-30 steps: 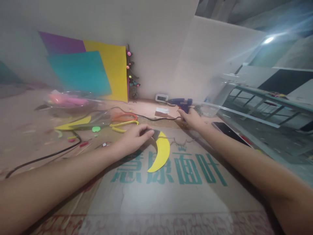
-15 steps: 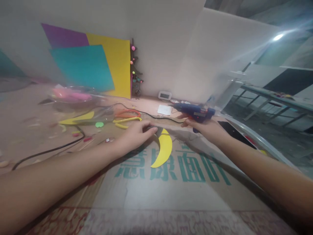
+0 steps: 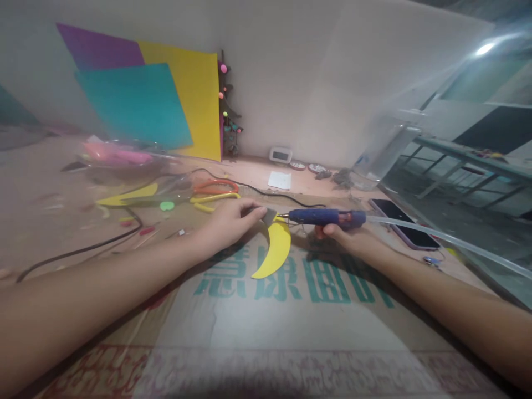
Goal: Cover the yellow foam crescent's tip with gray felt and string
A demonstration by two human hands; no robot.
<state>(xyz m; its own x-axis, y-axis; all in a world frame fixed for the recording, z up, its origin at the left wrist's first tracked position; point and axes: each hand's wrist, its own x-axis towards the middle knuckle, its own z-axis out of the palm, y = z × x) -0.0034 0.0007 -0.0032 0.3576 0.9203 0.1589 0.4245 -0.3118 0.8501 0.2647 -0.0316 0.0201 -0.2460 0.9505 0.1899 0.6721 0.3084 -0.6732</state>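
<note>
My left hand [image 3: 236,221] pinches a small dark grey piece [image 3: 270,216] at the top end of a yellow crescent-shaped cutout [image 3: 276,249]. The crescent curves down toward me over the printed cardboard [image 3: 233,327]. My right hand [image 3: 343,235] is wrapped round a blue hot glue gun [image 3: 318,216], held level and pointing left. Its metal nozzle [image 3: 283,215] is at the crescent's top end, beside the grey piece; whether they touch I cannot tell. A long clear glue stick [image 3: 449,234] sticks out of the gun's back.
Scissors [image 3: 214,194] and a yellow cutout [image 3: 128,195] lie left, with a black cord [image 3: 78,256]. Coloured sheets [image 3: 137,105] lean on the wall behind. A phone [image 3: 403,221] lies right, a white clock [image 3: 280,154] at the back, a clear container [image 3: 369,160] back right.
My right hand has lowered the glue gun and brought its nozzle left to the crescent's top. The glue stick and phone now show clearly. My left hand keeps its pinch.
</note>
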